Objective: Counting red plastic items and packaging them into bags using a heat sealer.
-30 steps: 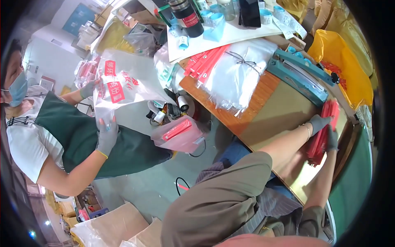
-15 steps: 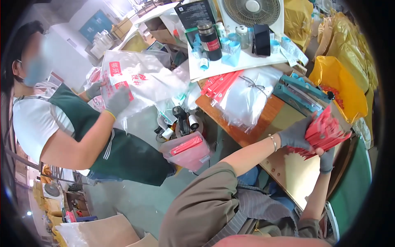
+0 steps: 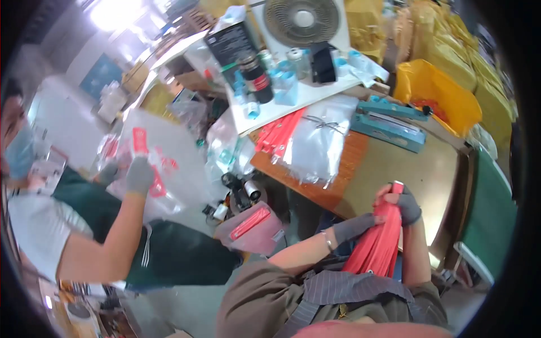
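Observation:
A bundle of long, flat red strips [image 3: 375, 248] hangs in front of my apron, its upper end gathered and its lower end spread over my lap. My right hand [image 3: 407, 207], in a grey fingertip-less glove, is closed round the upper end. From the left side my left hand [image 3: 360, 223], gloved the same way, grips the strips a little lower. Both hands are at the near edge of the workbench [image 3: 403, 166]. What the strips are made into or for cannot be made out.
A teal bar sealer [image 3: 391, 132] stands on the bench beside a stack of clear plastic bags [image 3: 318, 143] and more red strips [image 3: 280, 132]. Behind are a black flask [image 3: 255, 79] and a fan [image 3: 304, 19]. At left a co-worker's gloved hand [image 3: 140, 174] holds a large printed plastic bag.
Both hands have brought the red strips from over the bench's right side back toward my body. The strips were fanned and blurred; now they hang lengthwise. The view has shifted.

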{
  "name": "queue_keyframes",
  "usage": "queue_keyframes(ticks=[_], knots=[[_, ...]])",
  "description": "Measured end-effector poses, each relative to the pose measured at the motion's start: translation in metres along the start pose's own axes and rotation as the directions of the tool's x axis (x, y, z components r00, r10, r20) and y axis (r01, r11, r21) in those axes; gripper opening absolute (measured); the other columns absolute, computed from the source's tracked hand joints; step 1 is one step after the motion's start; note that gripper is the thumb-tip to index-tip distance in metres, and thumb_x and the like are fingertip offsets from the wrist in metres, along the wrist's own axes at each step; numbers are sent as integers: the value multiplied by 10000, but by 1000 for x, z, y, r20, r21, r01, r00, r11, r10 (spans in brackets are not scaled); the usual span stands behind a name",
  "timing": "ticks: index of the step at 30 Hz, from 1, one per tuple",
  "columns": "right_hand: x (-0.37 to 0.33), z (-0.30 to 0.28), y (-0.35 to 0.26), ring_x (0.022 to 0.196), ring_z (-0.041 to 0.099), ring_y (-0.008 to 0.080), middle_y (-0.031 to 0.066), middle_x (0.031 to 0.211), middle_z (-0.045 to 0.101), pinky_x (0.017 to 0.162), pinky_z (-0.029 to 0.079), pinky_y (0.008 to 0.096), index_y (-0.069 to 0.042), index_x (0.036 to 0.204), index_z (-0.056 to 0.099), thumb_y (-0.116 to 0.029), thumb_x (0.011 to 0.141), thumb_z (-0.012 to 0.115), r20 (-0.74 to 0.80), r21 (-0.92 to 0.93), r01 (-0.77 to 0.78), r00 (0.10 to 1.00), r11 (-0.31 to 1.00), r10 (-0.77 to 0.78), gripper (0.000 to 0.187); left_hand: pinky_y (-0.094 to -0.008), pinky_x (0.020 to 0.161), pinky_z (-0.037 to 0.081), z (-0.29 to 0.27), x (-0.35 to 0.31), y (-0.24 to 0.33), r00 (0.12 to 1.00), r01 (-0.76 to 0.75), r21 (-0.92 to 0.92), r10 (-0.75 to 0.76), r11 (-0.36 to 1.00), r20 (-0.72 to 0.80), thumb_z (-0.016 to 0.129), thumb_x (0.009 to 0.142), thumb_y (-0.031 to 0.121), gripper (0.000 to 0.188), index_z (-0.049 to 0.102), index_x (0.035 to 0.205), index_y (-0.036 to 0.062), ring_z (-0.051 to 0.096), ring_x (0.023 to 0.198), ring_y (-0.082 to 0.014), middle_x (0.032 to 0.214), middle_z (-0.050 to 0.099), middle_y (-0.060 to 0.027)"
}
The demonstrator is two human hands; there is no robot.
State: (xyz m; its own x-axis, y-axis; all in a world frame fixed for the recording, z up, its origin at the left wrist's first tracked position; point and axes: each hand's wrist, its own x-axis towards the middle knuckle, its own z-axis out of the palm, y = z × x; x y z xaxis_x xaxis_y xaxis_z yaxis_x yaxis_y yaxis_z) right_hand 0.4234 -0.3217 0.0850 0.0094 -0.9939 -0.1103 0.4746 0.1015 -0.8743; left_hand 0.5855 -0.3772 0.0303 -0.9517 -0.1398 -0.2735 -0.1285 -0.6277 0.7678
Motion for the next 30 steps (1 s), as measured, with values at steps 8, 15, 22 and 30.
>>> queue_keyframes(ticks=[8, 15, 22, 30], knots=[[6, 0, 14, 698, 613, 230, 117, 721, 617, 701, 496, 351, -9, 799, 571, -202, 746, 639, -104, -43, 21, 994, 999, -25, 212, -272, 660, 483, -162, -45, 96, 504, 14, 885, 761, 465, -408, 659, 799, 143, 175, 630, 900, 2, 590, 690, -128, 741, 636, -40], [9, 7, 6, 715, 610, 190, 103, 745, 627, 705, 486, 307, 10, 947, 589, -197, 761, 610, -139, -107, -12, 990, 994, -3, 279, -379, 674, 466, -228, -34, 130, 743, 243, 949, 590, 200, -315, 621, 783, 277, 235, 627, 778, 43, 596, 700, -290, 732, 626, -154], [10, 8, 24, 693, 614, 195, 109, 729, 615, 698, 504, 301, 25, 1231, 474, -166, 740, 601, -170, 21, -86, 982, 996, 88, 542, -359, 684, 471, -98, -17, 78, 523, -296, 924, 851, 240, -54, 521, 877, 288, 269, 609, 840, 37, 614, 738, -265, 782, 620, -144], [9, -2, 30, 669, 609, 217, 119, 701, 610, 642, 520, 331, -23, 909, 538, -155, 726, 590, -234, -5, -63, 970, 998, 60, 232, -260, 544, 433, -24, -4, 42, 567, -632, 203, 625, 748, -537, 490, 924, 241, 310, 521, 709, 21, 561, 589, -109, 607, 513, -6]])
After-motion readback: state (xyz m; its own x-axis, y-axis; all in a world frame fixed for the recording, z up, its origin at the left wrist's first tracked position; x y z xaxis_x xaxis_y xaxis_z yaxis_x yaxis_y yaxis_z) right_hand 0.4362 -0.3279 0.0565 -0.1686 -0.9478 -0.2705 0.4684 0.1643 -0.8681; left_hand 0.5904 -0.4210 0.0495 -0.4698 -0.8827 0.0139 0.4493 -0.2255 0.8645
